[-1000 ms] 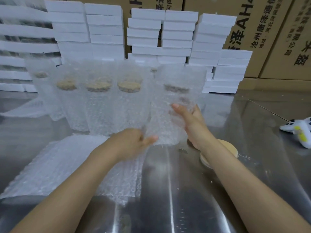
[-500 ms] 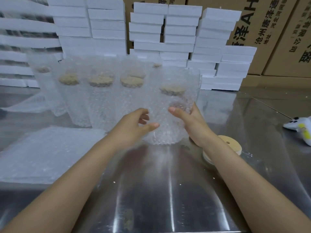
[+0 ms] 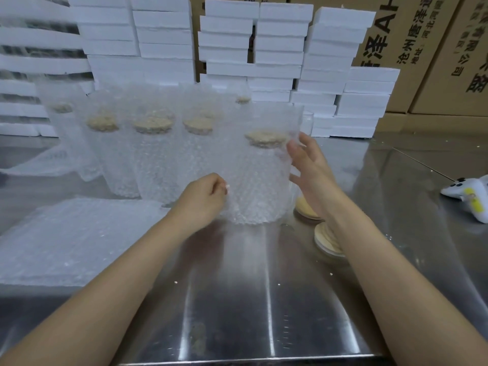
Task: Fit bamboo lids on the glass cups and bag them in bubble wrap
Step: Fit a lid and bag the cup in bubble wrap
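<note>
A lidded glass cup inside a bubble-wrap bag (image 3: 260,178) stands upright on the steel table (image 3: 237,299), its bamboo lid (image 3: 265,138) showing through the wrap. My left hand (image 3: 203,198) touches the bag's lower left side with curled fingers. My right hand (image 3: 310,167) is beside the bag's right edge, fingers spread and straight. Several bagged cups (image 3: 153,154) stand in a row to the left. Two loose bamboo lids (image 3: 327,239) lie on the table under my right forearm. A bare glass cup (image 3: 307,125) peeks out behind the bag.
A flat pile of bubble-wrap bags (image 3: 74,239) lies at the left. Stacks of white foam boxes (image 3: 277,48) and brown cartons (image 3: 435,48) line the back. A white controller (image 3: 470,194) rests at the right edge.
The bagged cup has been set down further back, in line with the row. My right hand has come off it and opened; my left hand has slid to its lower side.
</note>
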{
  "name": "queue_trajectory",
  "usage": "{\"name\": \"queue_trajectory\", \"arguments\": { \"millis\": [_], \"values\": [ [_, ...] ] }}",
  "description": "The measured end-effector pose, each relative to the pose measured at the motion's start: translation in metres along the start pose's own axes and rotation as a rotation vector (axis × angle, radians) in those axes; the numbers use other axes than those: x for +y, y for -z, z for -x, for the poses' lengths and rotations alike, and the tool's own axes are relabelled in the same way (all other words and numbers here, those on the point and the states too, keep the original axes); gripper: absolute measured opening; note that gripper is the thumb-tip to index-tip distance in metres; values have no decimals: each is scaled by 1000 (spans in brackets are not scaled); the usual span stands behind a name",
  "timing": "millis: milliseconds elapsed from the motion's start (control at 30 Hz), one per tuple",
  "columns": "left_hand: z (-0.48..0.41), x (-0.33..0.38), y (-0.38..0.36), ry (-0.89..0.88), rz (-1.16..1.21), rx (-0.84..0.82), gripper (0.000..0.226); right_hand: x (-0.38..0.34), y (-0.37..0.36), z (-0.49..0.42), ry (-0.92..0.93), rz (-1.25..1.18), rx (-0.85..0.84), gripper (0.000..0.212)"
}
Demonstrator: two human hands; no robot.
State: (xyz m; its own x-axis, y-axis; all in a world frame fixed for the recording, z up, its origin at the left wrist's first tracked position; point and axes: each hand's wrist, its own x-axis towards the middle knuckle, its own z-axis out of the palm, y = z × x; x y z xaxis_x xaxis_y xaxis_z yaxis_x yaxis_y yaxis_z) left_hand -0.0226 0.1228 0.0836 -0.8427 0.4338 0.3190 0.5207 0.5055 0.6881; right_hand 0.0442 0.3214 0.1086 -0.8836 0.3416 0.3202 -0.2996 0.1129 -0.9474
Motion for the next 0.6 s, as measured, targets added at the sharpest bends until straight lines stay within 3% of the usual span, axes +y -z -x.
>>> {"name": "queue_trajectory", "arguments": {
  "millis": [100, 200, 333, 467, 600],
  "values": [
    [0, -6, -4, 11, -139, -174, 9, 3, -3, 3, 21, 121, -114, 86],
    [3, -6, -12, -74, -128, -207, 15, 7, -12, 6, 20, 214, -104, 73],
    [1, -6, -14, 52, -20, -125, 15, 6, -13, 4, -5, 77, 34, 62],
    [3, -4, -18, 108, -22, -181, 30, 4, -9, 2, -53, -157, -53, 63],
    [-3, 0, -25, 273, 288, -180, 29, 4, -9, 2, -42, -144, -71, 73]
  ]
}}
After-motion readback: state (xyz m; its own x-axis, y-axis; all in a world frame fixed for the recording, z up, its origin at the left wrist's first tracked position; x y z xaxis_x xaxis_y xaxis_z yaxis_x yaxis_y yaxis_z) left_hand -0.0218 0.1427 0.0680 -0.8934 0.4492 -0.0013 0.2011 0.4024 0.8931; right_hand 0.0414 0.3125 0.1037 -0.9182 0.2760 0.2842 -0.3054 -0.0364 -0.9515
